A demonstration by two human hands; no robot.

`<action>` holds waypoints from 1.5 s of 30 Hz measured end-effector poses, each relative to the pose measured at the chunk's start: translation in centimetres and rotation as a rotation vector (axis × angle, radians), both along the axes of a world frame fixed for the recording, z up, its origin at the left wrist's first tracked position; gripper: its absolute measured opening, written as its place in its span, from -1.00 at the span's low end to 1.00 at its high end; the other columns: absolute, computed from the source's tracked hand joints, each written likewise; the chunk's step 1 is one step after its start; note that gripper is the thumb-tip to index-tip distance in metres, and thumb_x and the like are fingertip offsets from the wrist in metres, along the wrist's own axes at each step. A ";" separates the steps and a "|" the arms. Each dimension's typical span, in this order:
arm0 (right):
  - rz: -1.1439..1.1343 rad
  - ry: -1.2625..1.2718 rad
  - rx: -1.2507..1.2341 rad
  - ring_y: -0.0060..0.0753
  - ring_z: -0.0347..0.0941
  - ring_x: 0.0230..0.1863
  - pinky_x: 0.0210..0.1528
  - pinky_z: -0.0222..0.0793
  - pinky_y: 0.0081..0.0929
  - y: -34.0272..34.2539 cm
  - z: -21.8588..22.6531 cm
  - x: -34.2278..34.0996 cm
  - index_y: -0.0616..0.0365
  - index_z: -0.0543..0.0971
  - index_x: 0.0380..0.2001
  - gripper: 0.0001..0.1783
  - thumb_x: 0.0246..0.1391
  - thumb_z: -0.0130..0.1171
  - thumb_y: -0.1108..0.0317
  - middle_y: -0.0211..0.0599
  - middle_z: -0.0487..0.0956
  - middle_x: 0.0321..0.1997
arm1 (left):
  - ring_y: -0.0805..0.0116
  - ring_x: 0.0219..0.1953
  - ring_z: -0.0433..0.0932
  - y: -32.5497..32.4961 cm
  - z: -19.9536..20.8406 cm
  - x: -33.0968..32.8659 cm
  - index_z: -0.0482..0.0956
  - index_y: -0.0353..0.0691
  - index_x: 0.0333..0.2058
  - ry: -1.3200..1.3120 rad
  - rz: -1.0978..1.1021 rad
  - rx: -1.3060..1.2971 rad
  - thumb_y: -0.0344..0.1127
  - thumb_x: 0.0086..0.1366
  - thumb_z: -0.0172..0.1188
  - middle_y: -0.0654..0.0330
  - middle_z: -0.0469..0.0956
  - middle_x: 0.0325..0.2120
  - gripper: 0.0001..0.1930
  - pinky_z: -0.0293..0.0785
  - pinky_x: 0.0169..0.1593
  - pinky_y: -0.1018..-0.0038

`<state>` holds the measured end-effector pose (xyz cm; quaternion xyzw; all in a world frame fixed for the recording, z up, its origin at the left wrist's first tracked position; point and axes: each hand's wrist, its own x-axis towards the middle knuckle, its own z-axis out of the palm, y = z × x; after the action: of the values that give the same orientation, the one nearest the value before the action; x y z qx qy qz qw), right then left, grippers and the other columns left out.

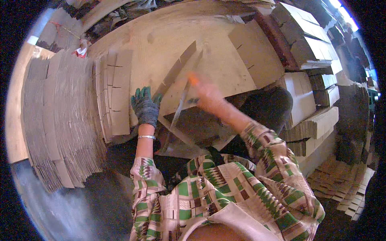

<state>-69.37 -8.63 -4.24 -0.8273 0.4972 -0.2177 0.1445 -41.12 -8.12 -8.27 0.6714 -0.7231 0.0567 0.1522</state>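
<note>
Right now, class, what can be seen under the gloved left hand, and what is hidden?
The gloved left hand is over a pale wooden board, with a narrow cardboard strip slanting away by its thumb. Whatever lies directly beneath the palm is covered.

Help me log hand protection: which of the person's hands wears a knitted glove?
The left hand, with a silvery band at its wrist. Its glove is grey, green at the fingers; the blurred right hand shows bare skin.

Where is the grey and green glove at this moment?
In the head view, the glove is on the left hand, left of centre, just right of the slit cardboard sheets, by the lower end of a slanting strip.
</note>
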 end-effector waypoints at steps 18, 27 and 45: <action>-0.840 0.548 -0.030 0.08 0.62 -0.05 0.02 0.53 0.00 -6.4 1.5 -24.2 -0.03 0.64 -0.03 -0.60 0.01 0.26 0.21 -0.14 0.68 -0.02 | -0.06 -0.02 0.60 -4.6 -2.1 -10.8 0.67 -0.10 -0.08 0.247 -0.192 0.479 0.01 0.38 -0.03 -0.03 0.65 -0.13 -0.59 0.49 0.07 0.06; -0.486 -0.205 -0.106 0.19 0.60 -0.18 -0.11 0.56 -0.10 -4.7 6.3 -11.8 -0.19 0.23 0.41 -0.03 -0.16 0.17 0.55 0.06 0.66 -0.19 | -0.05 -0.04 0.61 -4.1 -2.1 -9.3 0.68 -0.08 -0.13 0.202 -0.213 0.440 0.00 0.39 -0.07 0.00 0.66 -0.13 -0.59 0.51 0.03 0.05; -0.195 -0.022 0.138 0.19 0.59 -0.41 -0.39 0.48 0.05 -1.6 0.7 -3.1 -0.40 0.11 0.46 0.00 -0.02 0.28 0.45 -0.01 0.64 -0.45 | 0.13 0.13 0.52 -6.6 2.3 -9.4 0.54 0.06 0.10 0.127 -0.061 0.224 0.09 0.38 -0.03 0.17 0.57 0.10 -0.56 0.40 0.17 0.13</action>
<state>-72.44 -10.28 -3.57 -0.7608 0.5874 -0.2049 0.1848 -50.54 -14.70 -5.96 0.6642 -0.7338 -0.0718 0.1234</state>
